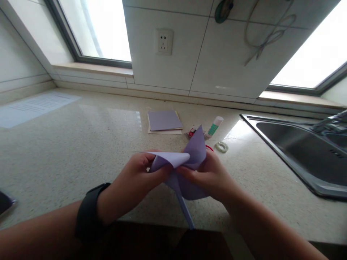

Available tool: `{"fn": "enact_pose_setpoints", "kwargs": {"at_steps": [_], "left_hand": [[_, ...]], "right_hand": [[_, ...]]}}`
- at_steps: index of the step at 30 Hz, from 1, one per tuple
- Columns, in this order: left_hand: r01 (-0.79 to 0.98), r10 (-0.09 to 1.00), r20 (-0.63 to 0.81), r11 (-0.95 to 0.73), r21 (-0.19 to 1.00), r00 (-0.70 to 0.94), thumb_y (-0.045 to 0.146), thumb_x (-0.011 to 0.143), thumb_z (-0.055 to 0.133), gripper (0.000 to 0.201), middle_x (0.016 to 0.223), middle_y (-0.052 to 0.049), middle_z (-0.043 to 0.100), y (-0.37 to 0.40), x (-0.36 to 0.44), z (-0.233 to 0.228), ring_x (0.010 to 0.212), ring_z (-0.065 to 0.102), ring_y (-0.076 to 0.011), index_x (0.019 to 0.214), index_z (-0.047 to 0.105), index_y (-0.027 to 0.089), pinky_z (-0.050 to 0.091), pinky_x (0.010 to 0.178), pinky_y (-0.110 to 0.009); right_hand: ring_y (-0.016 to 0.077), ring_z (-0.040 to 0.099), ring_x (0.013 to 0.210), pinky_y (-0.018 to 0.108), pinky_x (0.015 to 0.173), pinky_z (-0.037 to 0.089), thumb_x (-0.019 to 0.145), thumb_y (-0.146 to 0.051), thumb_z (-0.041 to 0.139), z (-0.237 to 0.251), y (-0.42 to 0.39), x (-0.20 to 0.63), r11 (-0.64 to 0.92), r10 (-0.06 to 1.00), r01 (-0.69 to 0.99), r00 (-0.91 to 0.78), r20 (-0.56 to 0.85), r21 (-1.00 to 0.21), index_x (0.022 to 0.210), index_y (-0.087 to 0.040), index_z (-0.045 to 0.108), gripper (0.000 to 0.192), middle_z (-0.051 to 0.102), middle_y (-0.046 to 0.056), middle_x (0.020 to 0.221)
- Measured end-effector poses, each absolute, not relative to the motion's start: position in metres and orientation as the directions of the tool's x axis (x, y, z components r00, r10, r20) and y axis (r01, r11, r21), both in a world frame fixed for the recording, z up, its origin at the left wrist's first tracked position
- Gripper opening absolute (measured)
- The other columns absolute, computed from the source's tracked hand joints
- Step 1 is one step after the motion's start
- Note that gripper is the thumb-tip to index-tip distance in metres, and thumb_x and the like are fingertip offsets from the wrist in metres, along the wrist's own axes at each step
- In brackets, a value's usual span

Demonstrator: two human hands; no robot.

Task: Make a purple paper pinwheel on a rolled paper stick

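Head view: my left hand [132,180] and right hand [210,175] each pinch the folded purple paper [189,153], fingers clamped on its flaps, keeping the creases from springing apart

- On your stone counter [81,144], a stack of paper squares [165,121] lies near the wall.
- Just right of it you have a glue stick [215,126] and a tape ring [221,146].
- A steel sink [303,151] sits at your right.
- A wall socket [164,42] is above.
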State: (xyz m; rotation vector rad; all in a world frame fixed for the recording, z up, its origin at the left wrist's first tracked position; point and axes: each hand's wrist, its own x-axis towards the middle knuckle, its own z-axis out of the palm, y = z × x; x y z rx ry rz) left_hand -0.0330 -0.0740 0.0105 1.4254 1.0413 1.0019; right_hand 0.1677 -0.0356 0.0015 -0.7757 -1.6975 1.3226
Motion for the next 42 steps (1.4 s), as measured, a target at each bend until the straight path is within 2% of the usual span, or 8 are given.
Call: {"fn": "enact_pose_setpoints", "kwargs": {"at_steps": [5, 9, 13, 17, 25, 34, 42], "left_hand": [[-0.108, 0.960, -0.017, 0.049, 0.993, 0.279, 0.037, 0.086, 0.074, 0.022, 0.079, 0.000, 0.067, -0.074, -0.029, 0.013, 0.069, 0.054, -0.0114, 0.089, 0.075, 0.015, 0.042, 0.064, -0.023], [-0.169, 0.962, -0.076, 0.124, 0.978, 0.263, 0.039, 0.084, 0.078, 0.026, 0.088, -0.003, 0.072, -0.076, -0.029, 0.012, 0.078, 0.059, -0.0142, 0.096, 0.077, 0.016, 0.045, 0.073, -0.026], [-0.163, 0.966, -0.093, 0.135, 0.977, 0.239, 0.039, 0.084, 0.078, 0.027, 0.090, -0.004, 0.073, -0.075, -0.028, 0.011, 0.081, 0.060, -0.0152, 0.098, 0.077, 0.016, 0.044, 0.074, -0.026], [-0.168, 0.967, -0.079, 0.122, 0.978, 0.241, 0.038, 0.083, 0.079, 0.026, 0.091, -0.004, 0.073, -0.074, -0.027, 0.010, 0.085, 0.061, -0.0167, 0.097, 0.077, 0.016, 0.045, 0.078, -0.028], [-0.140, 0.968, -0.031, 0.068, 0.988, 0.250, 0.041, 0.087, 0.076, 0.026, 0.090, -0.002, 0.071, -0.075, -0.027, 0.006, 0.081, 0.057, -0.0136, 0.096, 0.076, 0.017, 0.043, 0.075, -0.026], [-0.168, 0.972, -0.001, 0.042, 0.985, 0.234, 0.035, 0.087, 0.074, 0.020, 0.074, 0.001, 0.065, -0.082, -0.026, 0.014, 0.064, 0.049, -0.0090, 0.084, 0.074, 0.015, 0.037, 0.057, -0.021], [-0.060, 0.975, 0.062, -0.050, 0.997, 0.213, 0.032, 0.091, 0.068, 0.017, 0.077, 0.001, 0.068, -0.089, -0.027, 0.018, 0.066, 0.050, -0.0100, 0.087, 0.075, 0.017, 0.038, 0.056, -0.021]], "right_hand": [[0.0144, 0.071, 0.073, 0.026, 0.068, 0.056, 0.074, -0.032, 0.086, 0.002, -0.029, 0.169, -0.016, 0.870, -0.139, -0.490, 0.055, -0.990, 0.096, -0.018, 0.073, 0.029, 0.077, 0.004, 0.089], [0.0131, 0.071, 0.072, 0.023, 0.066, 0.056, 0.075, -0.037, 0.087, 0.002, -0.025, 0.174, -0.109, 0.876, -0.116, -0.481, -0.040, -0.987, 0.097, -0.017, 0.074, 0.033, 0.078, 0.005, 0.090], [0.0124, 0.071, 0.074, 0.022, 0.067, 0.055, 0.076, -0.036, 0.087, 0.002, -0.025, 0.174, -0.119, 0.863, -0.140, -0.504, -0.032, -0.983, 0.100, -0.017, 0.074, 0.033, 0.078, 0.004, 0.093], [0.0143, 0.071, 0.074, 0.026, 0.068, 0.056, 0.068, -0.031, 0.091, 0.003, -0.027, 0.172, -0.110, 0.869, -0.132, -0.494, -0.031, -0.985, 0.100, -0.017, 0.073, 0.039, 0.078, 0.004, 0.091], [0.0144, 0.070, 0.074, 0.026, 0.069, 0.055, 0.069, -0.034, 0.091, 0.002, -0.025, 0.172, -0.119, 0.890, -0.077, -0.450, -0.072, -0.990, 0.100, -0.018, 0.073, 0.039, 0.077, 0.004, 0.091], [0.0117, 0.069, 0.067, 0.021, 0.061, 0.054, 0.067, -0.032, 0.093, 0.001, -0.027, 0.175, -0.190, 0.850, -0.149, -0.520, -0.087, -0.970, 0.097, -0.017, 0.071, 0.040, 0.075, 0.002, 0.083], [0.0120, 0.069, 0.068, 0.020, 0.062, 0.056, 0.066, -0.033, 0.094, -0.002, -0.027, 0.178, -0.187, 0.825, -0.190, -0.563, -0.049, -0.964, 0.100, -0.017, 0.071, 0.044, 0.075, 0.003, 0.084]]}}
